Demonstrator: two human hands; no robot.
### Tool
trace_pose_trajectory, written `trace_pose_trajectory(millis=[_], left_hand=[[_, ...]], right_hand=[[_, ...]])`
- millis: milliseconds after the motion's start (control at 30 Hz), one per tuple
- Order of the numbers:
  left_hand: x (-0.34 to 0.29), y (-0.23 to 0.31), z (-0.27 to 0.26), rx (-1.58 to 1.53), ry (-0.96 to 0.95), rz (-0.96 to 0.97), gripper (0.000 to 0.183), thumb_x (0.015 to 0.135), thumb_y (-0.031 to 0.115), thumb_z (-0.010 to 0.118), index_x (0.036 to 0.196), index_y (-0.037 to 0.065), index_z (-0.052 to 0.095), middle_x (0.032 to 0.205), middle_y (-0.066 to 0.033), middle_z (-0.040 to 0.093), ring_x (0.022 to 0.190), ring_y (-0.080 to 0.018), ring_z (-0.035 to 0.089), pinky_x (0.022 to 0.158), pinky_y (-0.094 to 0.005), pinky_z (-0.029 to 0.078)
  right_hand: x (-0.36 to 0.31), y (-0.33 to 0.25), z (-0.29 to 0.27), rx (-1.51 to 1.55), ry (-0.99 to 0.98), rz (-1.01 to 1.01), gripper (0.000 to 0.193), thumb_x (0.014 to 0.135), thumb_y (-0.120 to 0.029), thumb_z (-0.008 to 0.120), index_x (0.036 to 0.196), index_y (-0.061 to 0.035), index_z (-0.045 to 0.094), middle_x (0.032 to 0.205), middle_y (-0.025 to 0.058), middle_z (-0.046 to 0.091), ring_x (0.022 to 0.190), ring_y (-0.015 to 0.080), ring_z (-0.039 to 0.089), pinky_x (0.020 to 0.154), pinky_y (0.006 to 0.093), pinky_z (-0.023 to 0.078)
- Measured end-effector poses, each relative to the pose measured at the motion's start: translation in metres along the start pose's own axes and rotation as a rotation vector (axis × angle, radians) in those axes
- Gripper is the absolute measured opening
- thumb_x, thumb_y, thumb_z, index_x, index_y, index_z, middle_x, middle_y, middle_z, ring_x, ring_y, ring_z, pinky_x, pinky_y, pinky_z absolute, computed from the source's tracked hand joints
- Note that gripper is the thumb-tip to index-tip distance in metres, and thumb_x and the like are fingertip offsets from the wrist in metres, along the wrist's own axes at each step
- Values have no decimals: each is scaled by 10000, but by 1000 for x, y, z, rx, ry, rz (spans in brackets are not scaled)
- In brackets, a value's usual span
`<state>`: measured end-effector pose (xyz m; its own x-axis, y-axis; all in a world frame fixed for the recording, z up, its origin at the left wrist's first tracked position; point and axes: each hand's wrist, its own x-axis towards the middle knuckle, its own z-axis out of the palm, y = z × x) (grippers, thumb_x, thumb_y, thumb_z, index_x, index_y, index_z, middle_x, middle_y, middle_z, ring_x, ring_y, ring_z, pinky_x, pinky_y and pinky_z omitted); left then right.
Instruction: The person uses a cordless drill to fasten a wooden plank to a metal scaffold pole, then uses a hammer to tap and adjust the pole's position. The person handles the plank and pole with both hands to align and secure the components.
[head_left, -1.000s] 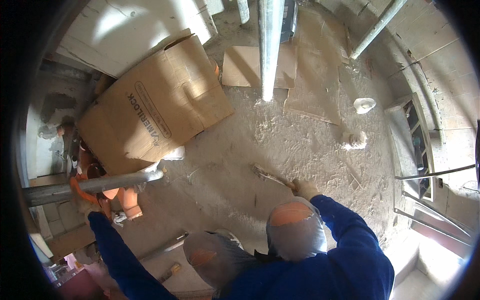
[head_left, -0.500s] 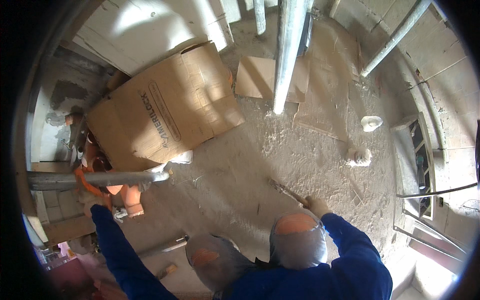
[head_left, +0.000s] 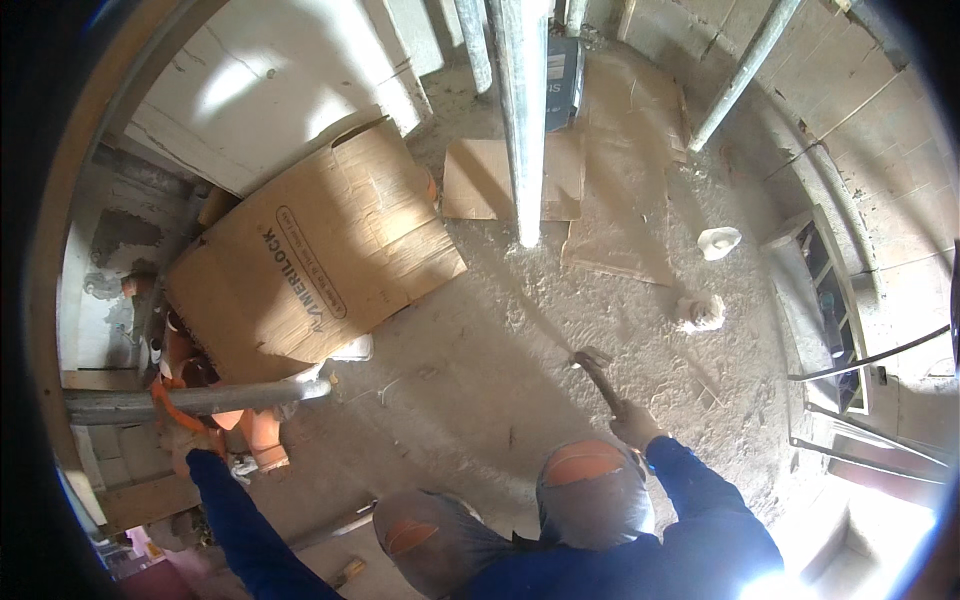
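My right hand (head_left: 634, 425) is closed round the handle of a hammer (head_left: 604, 386) to the right of my knees. Its head (head_left: 590, 357) points away from me, over or on the rough concrete floor; contact is unclear. My left hand (head_left: 185, 440) reaches out to the left beside a pile of orange plastic pipe fittings (head_left: 263, 440). An orange curved piece (head_left: 170, 400) lies just beyond that hand. Its fingers are too small and shaded to make out. Both knees, in torn grey trousers, are bent in front of me.
A large cardboard box (head_left: 310, 255) leans at the left behind a horizontal metal pipe (head_left: 200, 400). An upright metal prop (head_left: 522, 140) stands ahead, with flattened cardboard (head_left: 630, 215) beside it. A white piece (head_left: 718, 242) and a pale lump (head_left: 702, 313) lie at the right, near a metal-framed grate (head_left: 835, 305).
The hammer has swung from pointing left to pointing further away from me, with my right hand still round it. The view has shifted slightly. My left hand stays by the orange fittings.
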<state>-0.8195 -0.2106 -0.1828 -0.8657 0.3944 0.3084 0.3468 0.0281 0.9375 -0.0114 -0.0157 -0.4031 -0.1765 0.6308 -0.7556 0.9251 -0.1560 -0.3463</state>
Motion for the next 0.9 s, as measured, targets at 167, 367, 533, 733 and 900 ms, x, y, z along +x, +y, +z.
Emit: trace_pose_trajectory(millis=[167,367,533,733,900], left_hand=[[5,-10,-10,122,-72,-10,475,1062,399,335,1384,56,401,1305,-57,481,1160,-177,485,1088,-336,327],[17,-1,-6,-249,-209,-203,330,1006,394,538,1124,91,486,1062,-23,497,990,-158,490,920,-298,397],[21,-11,-18,-181,-15,-265,367,950,382,662,1135,109,501,1075,-3,496,1003,-132,490,917,-279,398],[30,-32,-38,-352,-368,-181,280,1024,267,530,1246,99,492,1208,-41,505,1115,-167,514,1012,-304,386],[6,-11,-25,-13,-349,-41,274,1017,269,547,1219,92,492,1179,-49,510,1101,-176,518,1001,-306,391]], right_hand=[[-10,-97,-42,-216,-184,-326,405,901,-232,593,1274,-81,540,992,237,686,961,435,670,833,518,525],[33,-217,-14,-528,104,-1225,361,861,-212,640,1208,-133,584,989,125,681,890,346,693,735,501,542],[55,-264,-19,-707,-46,-1055,318,873,-210,629,1187,-168,602,978,115,695,872,326,705,702,485,561],[106,-207,-69,-263,261,-185,295,886,-124,568,1172,-98,635,1000,220,708,947,410,694,772,505,556],[86,-194,15,-583,-119,-477,304,874,-178,592,1165,-93,602,976,211,707,939,392,695,756,515,547]])
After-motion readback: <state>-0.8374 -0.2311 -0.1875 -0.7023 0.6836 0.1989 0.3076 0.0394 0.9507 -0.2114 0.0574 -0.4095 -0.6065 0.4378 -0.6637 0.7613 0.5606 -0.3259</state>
